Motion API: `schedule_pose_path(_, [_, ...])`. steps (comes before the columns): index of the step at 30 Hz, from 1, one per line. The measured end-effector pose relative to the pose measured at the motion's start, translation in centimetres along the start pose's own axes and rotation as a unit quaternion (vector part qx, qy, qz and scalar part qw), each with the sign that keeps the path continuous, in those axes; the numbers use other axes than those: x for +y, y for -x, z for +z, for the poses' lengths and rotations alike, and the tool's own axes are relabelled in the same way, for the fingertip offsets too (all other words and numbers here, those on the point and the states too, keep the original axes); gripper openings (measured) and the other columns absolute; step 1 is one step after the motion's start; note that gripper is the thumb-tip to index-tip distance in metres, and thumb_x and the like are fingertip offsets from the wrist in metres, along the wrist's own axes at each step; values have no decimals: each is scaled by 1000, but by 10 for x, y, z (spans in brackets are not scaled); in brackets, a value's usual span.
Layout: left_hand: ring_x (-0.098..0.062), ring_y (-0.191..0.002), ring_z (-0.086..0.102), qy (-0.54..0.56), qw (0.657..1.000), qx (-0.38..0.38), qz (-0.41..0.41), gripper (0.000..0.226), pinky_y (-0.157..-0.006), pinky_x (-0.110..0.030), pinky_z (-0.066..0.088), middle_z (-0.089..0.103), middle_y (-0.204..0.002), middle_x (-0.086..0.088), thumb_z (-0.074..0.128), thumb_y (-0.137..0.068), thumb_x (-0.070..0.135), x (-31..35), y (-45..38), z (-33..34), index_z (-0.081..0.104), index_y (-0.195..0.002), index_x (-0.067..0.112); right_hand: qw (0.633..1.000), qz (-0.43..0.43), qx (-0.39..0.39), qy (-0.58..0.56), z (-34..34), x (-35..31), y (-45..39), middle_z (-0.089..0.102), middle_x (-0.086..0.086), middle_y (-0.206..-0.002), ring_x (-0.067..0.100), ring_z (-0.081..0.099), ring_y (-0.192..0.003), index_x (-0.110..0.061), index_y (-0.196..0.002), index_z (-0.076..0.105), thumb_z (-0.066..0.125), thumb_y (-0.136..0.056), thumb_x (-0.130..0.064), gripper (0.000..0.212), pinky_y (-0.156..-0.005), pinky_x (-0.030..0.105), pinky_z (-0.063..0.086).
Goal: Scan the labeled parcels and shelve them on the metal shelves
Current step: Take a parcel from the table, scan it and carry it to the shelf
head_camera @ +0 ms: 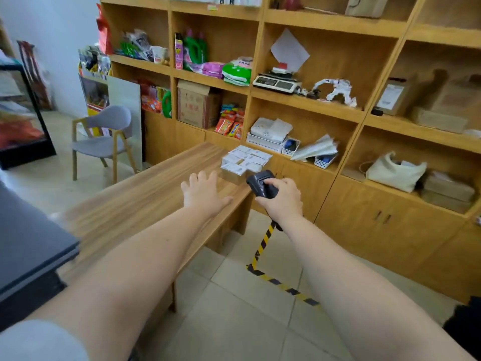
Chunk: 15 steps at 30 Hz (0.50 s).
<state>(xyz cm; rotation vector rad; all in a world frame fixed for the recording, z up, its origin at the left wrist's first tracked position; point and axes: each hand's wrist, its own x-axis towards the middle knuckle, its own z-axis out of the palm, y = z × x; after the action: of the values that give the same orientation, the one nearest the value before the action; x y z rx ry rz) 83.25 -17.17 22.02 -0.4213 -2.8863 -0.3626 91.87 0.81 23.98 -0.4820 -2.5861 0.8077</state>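
Several small cardboard parcels (246, 160) with white labels lie packed together at the far right end of a long wooden table (135, 204). My right hand (282, 198) grips a black handheld scanner (261, 183), its head pointing toward the parcels from just off the table's right corner. My left hand (204, 192) is stretched out over the tabletop with fingers spread, a short way in front of the parcels and not touching them.
A tall wooden shelf unit (312, 105) with goods, a scale (277, 83) and boxes fills the wall behind the table. A grey chair (104, 139) stands at the left. Black-and-yellow tape (263, 246) marks the tiled floor. A dark counter (28, 246) is at the near left.
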Motion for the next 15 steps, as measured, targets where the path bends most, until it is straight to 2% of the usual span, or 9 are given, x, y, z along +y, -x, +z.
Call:
schedule_pose_path(8, [-36,-141,31,8,998,-54,-25,85,-113,-57,29,37,-151,-10,62,-83,67,33,-155,90,29,-151,27,998,31,-58,-10,63,78,-166,47,-4,-123,23,47,-112,-33,-123,61,78,-77,-38,49,-96,45,45])
schedule_pose_path(15, [-36,-147,19,-11,993,-114,-37,89,-118,-59,19,25,-160,-9,67,-84,59,53,-269,182,20,-155,32,989,-20,-148,-5,135,143,-310,44,-4,-133,24,47,-118,-37,-123,60,77,-78,-40,48,-96,44,46])
